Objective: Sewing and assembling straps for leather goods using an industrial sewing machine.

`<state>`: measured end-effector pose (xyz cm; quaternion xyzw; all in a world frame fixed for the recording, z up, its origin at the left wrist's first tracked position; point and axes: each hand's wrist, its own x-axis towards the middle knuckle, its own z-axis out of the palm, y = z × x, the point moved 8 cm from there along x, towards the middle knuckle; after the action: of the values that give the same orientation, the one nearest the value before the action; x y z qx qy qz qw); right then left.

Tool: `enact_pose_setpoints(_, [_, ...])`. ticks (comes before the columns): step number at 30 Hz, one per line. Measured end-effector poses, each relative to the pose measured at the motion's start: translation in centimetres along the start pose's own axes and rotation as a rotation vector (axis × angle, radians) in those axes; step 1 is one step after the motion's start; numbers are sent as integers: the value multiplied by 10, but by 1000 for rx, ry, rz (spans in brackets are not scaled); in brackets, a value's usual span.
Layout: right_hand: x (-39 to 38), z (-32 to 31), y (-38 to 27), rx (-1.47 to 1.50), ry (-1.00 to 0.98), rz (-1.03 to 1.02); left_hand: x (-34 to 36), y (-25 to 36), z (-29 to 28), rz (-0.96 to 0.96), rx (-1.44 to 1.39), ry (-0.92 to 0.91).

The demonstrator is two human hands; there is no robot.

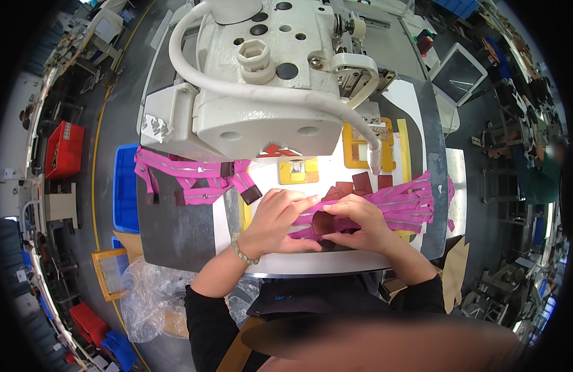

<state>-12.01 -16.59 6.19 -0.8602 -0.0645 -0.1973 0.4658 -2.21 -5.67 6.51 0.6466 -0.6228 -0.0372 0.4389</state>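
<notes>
A small dark reddish-brown patch (324,223) lies over the ends of pink zipper strips (390,204) at the table's near edge. My right hand (364,224) grips it, index finger on its far side and thumb on its near side. To its left, my left hand (277,222) arches over the strip ends, thumb and fingertips well apart, the fingertips by the pink tape. More brown patches (362,183) lie just beyond the right hand. At the left rests another bunch of pink zippers (203,173) with dark patches on some ends.
A white sewing machine head (268,118) looms beyond my hands, a hose (268,93) curving across it. Yellow-framed plates (299,177) sit under and beside it. A blue bin (125,186) and clear plastic bags (153,291) are at the left. A screen (459,73) stands far right.
</notes>
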Motion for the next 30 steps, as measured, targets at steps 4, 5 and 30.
enact_pose_setpoints(4, [-3,8,7,59,-82,144,0,-7,11,-24,20,-88])
enact_pose_setpoints(5, [-3,8,6,61,-83,144,0,-9,14,-26,11,-121])
enact_pose_setpoints(30, [-12,31,48,506,-95,667,-3,-22,24,-195,-229,-127])
